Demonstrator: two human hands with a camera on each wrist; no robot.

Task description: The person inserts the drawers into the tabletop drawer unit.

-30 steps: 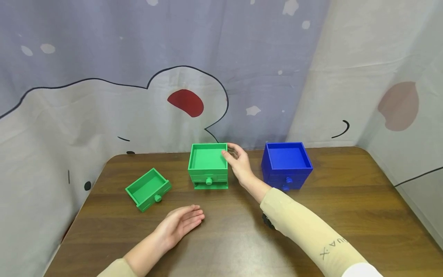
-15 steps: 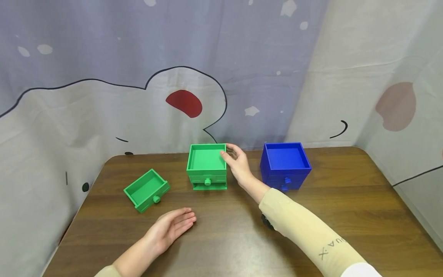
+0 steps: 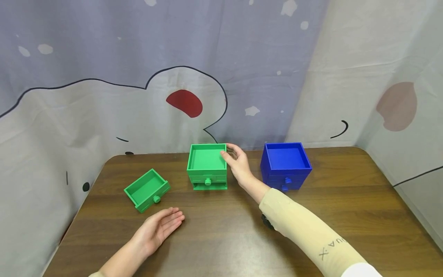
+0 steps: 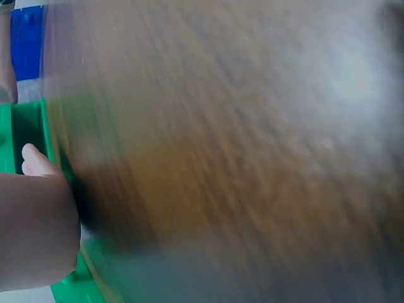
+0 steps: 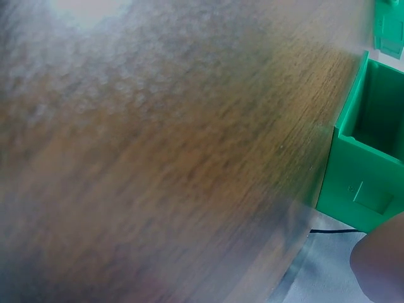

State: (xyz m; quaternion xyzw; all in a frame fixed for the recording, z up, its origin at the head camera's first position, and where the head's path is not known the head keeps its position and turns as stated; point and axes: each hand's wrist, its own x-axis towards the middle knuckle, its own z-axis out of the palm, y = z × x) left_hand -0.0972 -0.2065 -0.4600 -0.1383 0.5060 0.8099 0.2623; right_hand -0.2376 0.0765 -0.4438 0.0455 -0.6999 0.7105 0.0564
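A small green drawer cabinet (image 3: pixel 207 176) with a shallow tray top stands at the back middle; its upper drawer is in and its lower slot is open. My right hand (image 3: pixel 239 165) holds its right side, thumb at the top rim and fingers behind the side wall. Left of the cabinet, a pulled-out green drawer (image 3: pixel 149 190) lies at an angle, its round knob toward me. My left hand (image 3: pixel 155 231) hovers in front of that drawer, fingers straight, palm turned inward, holding nothing. The left wrist view shows this hand (image 4: pixel 38 221) overlapping the green cabinet's slot.
A blue drawer cabinet (image 3: pixel 287 173) with two knobs stands right of the green one. All rest on a brown wooden table (image 3: pixel 328 215). A printed curtain (image 3: pixel 256 77) hangs right behind the table's back edge.
My left hand has moved to the left, closer to the loose green drawer. My right hand stays at the green cabinet, and the drawer and both cabinets keep their places.
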